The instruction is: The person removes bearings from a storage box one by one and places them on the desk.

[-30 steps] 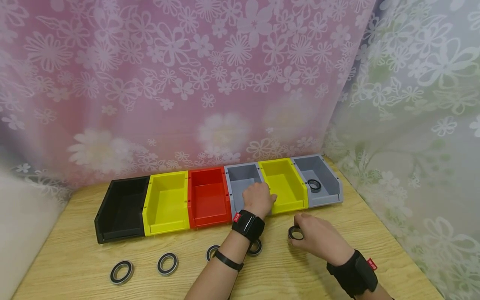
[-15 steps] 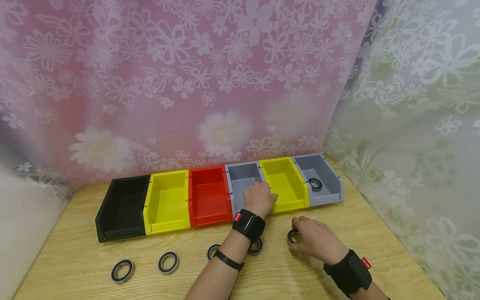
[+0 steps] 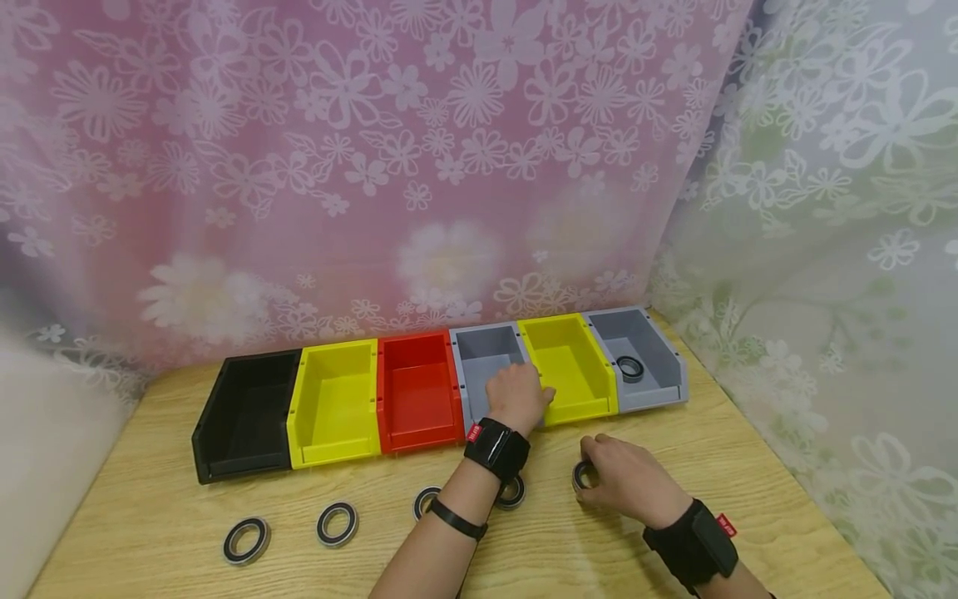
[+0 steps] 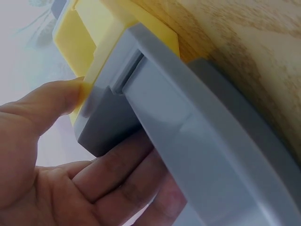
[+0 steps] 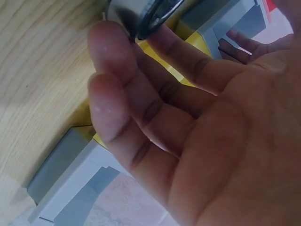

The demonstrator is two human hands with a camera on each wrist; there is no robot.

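My left hand [image 3: 516, 395] grips the wall where the middle grey bin [image 3: 486, 343] meets the right yellow bin [image 3: 567, 366]. In the left wrist view its thumb lies on the yellow side and its fingers reach into the grey bin. Between right thumb and fingers, my right hand [image 3: 636, 481] pinches a ball bearing [image 3: 576, 479] low over the table in front of the bins. The right wrist view shows the edge of that bearing [image 5: 128, 16] at the fingertips. Another bearing [image 3: 631, 379] lies inside the right grey bin [image 3: 662, 399].
Several more bearings lie along the front, including a left one [image 3: 228, 545] and its neighbour [image 3: 337, 542]. Two, one bearing [image 3: 417, 504] and another bearing [image 3: 516, 502], are partly hidden by my left arm. Black [image 3: 247, 408], yellow [image 3: 337, 399] and red [image 3: 419, 391] bins continue the row leftward.
My right hand has shifted slightly left and toward me, still pinching the bearing. My left hand keeps its grip on the bin wall.
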